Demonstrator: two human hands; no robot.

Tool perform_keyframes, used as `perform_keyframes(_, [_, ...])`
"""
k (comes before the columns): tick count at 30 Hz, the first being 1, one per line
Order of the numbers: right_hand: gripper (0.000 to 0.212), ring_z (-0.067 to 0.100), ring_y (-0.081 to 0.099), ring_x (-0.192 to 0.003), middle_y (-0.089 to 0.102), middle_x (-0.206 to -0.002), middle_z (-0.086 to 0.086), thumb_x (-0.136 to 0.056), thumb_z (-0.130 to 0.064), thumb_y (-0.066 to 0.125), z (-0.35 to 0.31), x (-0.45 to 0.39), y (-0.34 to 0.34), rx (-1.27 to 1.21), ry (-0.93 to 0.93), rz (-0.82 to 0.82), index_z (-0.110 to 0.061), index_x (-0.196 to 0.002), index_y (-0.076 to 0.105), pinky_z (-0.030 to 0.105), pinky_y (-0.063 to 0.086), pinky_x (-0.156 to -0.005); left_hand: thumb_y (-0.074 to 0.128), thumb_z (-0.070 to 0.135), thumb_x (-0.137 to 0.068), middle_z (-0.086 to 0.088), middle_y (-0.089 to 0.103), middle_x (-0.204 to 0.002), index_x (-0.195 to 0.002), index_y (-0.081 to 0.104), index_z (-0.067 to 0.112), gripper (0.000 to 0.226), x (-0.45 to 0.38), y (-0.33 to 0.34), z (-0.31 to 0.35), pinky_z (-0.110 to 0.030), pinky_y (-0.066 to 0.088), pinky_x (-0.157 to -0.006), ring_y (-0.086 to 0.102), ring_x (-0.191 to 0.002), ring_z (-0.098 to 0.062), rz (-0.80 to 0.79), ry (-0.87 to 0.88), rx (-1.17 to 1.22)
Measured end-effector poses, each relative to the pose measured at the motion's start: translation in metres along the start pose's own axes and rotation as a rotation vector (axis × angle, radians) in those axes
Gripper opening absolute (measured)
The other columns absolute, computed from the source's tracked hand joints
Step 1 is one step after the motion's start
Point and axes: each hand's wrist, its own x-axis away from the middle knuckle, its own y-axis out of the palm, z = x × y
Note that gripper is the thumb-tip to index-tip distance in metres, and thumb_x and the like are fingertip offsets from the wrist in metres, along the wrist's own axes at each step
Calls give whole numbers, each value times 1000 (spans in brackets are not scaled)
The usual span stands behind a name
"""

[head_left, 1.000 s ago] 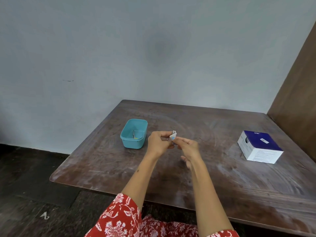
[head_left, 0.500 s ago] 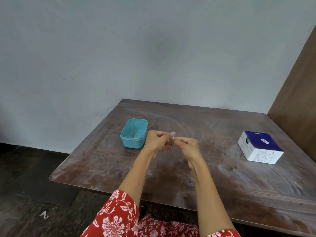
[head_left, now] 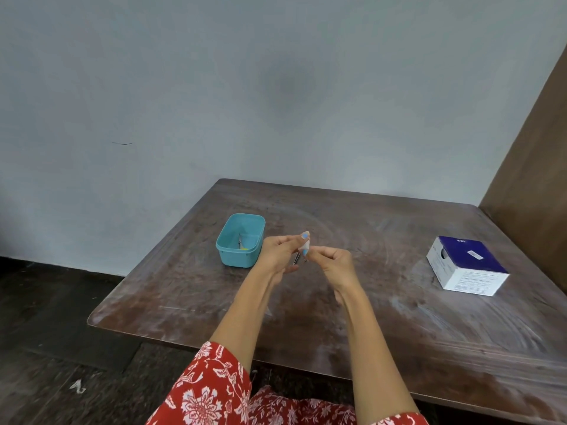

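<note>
Both my hands meet above the middle of the brown wooden table. Between them is a small white and blue object with a thin dark metal part hanging below it. My left hand pinches it from the left, and my right hand pinches it from the right with curled fingers. What the small object is cannot be made out.
A teal plastic tub stands on the table left of my hands, with a few small items inside. A blue and white cardboard box lies at the right. A brown wooden panel rises along the table's right side.
Both hands stayed together over the table's middle and shifted slightly while turning the small object between the fingers. Tub and box have not moved.
</note>
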Motion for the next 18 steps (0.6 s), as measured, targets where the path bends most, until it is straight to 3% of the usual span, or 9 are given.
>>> perform_keyframes(4, [12, 2, 62, -81, 70, -78, -4, -80, -7, 69, 6, 2, 1, 35, 25, 1, -17, -74, 72, 12, 41, -68, 69, 30, -81, -1, 66, -82, -83, 69, 12, 18, 0, -1, 1, -43, 50, -86, 59, -91, -16, 21, -23, 21])
perform_keyframes(12, [8, 1, 65, -78, 71, -80, -5, -79, -11, 73, 1, -4, 2, 11, -28, 9, -12, -87, 74, 10, 44, -67, 71, 30, -80, -1, 68, -88, -93, 70, 9, 25, -1, 1, 5, -44, 48, -90, 59, -94, -14, 32, -46, 35])
perform_keyframes(15, [8, 2, 64, -78, 70, -78, -5, -80, -10, 72, 6, -2, 1, 32, -14, 12, -10, -88, 74, 11, 44, -68, 71, 33, -79, -1, 68, -87, -90, 71, 12, 24, -3, 1, 4, -41, 49, -85, 58, -93, -15, 45, -48, 25])
perform_keyframes(18, [9, -5, 64, -70, 70, -75, -7, -80, -10, 71, 1, -3, 2, -1, -40, 35, -9, -88, 74, 3, 44, -60, 72, 32, -78, 1, 68, -86, -83, 71, 15, 18, -3, 2, 2, -39, 48, -82, 60, -91, -12, 31, -51, 15])
